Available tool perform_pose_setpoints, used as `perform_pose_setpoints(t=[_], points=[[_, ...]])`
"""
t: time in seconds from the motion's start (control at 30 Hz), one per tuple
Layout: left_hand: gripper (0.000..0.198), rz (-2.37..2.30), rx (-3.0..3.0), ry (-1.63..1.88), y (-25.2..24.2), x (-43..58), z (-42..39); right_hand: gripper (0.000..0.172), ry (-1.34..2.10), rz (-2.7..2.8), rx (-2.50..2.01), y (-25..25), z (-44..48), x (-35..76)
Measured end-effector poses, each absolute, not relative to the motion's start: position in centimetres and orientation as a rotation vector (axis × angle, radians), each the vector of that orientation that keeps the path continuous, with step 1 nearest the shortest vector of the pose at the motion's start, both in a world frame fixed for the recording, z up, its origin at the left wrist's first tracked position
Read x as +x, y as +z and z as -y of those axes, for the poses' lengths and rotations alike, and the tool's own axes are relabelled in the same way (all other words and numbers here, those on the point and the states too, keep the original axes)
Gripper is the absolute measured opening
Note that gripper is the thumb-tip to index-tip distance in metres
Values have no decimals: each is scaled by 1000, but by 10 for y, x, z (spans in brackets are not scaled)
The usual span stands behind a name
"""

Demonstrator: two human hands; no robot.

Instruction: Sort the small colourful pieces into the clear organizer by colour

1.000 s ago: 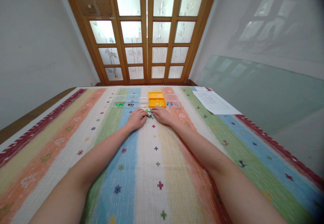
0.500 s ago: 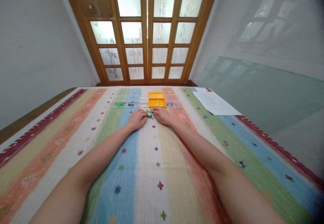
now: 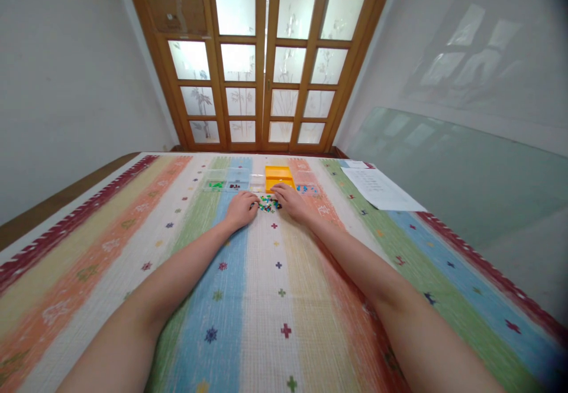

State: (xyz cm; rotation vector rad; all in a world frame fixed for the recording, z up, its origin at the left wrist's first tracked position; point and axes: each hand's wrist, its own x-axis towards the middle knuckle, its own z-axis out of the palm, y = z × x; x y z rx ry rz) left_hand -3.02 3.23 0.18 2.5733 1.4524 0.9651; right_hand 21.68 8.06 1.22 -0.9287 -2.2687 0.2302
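Nearest you, your two forearms run in over the striped, cloth-covered tabletop (image 3: 261,316) and converge toward the orange box (image 3: 279,171), which stands open with its lid up. Your left hand (image 3: 242,208) rests short of that box and to its left, fingers curled in; you cannot tell from here whether its grip is narrow on a piece or holds nothing. Your right hand (image 3: 289,201) is just on the near side of the box, its fingers reaching up across the near edge and hiding part of it; whether that grip holds a piece is likewise too small to make out. Between your hands, just in front of the box, lies the loose pile of small mixed-colour pieces (image 3: 267,205). A little farther off, to the left of the box, you have a clear container of green pieces (image 3: 216,185) and, nearer the box, one with dark red pieces (image 3: 235,187); your left hand lies close in front of the latter. Blue pieces (image 3: 307,189) lie in a clear container just right of the box. Farther right of it, well apart, is a printed paper sheet (image 3: 381,189). Well beyond the box stand wood-framed glass doors (image 3: 266,85).
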Motion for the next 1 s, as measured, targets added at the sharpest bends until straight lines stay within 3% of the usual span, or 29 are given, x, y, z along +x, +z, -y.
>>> perform_pose_setpoints(t=[0.57,0.8,1.0], points=[[26,-1720,2404,906,-5,-63,-53,30,287,2104,-1005,6,-121,169],[25,-1704,2421,861,-7,-61,-53,20,228,2267,-903,6,-96,181],[25,-1713,2436,845,-6,-61,-53,25,199,2475,-783,12,-82,181]])
